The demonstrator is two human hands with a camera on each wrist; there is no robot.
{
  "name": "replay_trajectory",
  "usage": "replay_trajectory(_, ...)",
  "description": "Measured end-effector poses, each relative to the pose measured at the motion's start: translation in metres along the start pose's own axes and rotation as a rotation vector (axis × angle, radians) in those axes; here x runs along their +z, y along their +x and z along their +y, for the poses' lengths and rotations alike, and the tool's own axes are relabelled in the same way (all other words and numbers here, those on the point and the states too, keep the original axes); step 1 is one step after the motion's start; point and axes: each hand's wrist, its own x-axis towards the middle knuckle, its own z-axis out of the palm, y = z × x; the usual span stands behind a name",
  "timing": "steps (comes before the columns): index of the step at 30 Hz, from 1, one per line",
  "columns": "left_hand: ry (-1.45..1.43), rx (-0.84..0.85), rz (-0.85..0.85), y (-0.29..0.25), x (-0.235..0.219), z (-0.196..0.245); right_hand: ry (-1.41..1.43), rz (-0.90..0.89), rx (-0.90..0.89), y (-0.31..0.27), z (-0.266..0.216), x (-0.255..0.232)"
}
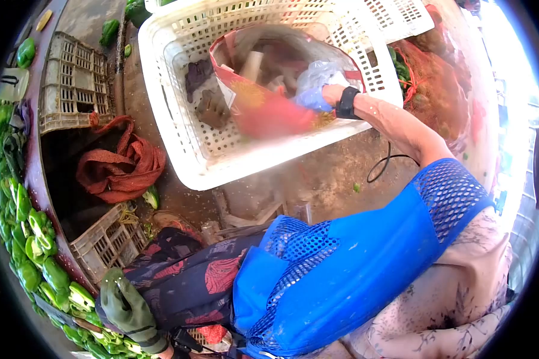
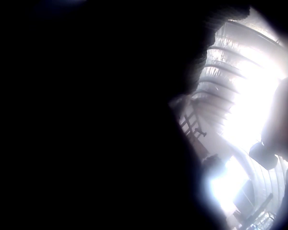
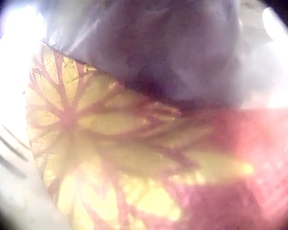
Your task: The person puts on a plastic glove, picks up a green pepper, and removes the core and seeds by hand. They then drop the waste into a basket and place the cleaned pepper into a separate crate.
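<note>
My right hand [image 1: 318,97], in a thin bluish glove, grips the rim of a red bag [image 1: 263,113] with yellow flower print. The bag stands with its mouth wide inside a large white plastic basket [image 1: 179,170]; its front is blurred. Inside the bag are a pale cylindrical piece [image 1: 253,64] and blurred items. In the right wrist view, purplish plastic [image 3: 149,52] covers the bag's patterned side [image 3: 110,143]. My left hand [image 1: 126,308], in a dark green glove, hangs loosely beside green peppers [image 1: 54,275] and holds nothing; the left wrist view is mostly black.
Dark cloths [image 1: 212,107] lie in the basket beside the bag. Left of it are a worn crate [image 1: 75,84], a reddish mesh sack [image 1: 123,161] and another crate [image 1: 108,236]. Red net sacks [image 1: 443,90] stand at the right. A black cable [image 1: 380,161] lies on the floor.
</note>
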Motion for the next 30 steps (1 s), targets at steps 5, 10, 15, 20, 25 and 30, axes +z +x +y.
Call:
replay_trajectory(5, 0.007, -0.032, -0.023, 0.0, -0.001, 0.0, -0.391, 0.212, -0.28, 0.034, 0.026, -0.024)
replay_trajectory(10, 0.026, -0.019, 0.001, -0.001, 0.001, -0.004, 0.017, 0.495, 0.143, 0.083, 0.07, -0.001)
replay_trajectory(15, 0.057, -0.023, 0.017, -0.001, 0.001, -0.006, 0.151, 0.412, 0.253, 0.075, 0.053, -0.005)
replay_trajectory(20, -0.028, -0.043, 0.088, -0.004, 0.002, 0.0, -0.026, 0.506, 0.238, 0.008, 0.011, -0.047)
replay_trajectory(25, -0.111, -0.047, 0.166, -0.015, -0.007, 0.003, 0.835, 0.845, -0.188, -0.038, -0.064, -0.064)
replay_trajectory(30, -0.426, -0.088, 0.31, -0.025, -0.011, 0.028, 1.501, 0.424, -0.634, -0.05, -0.181, -0.109)
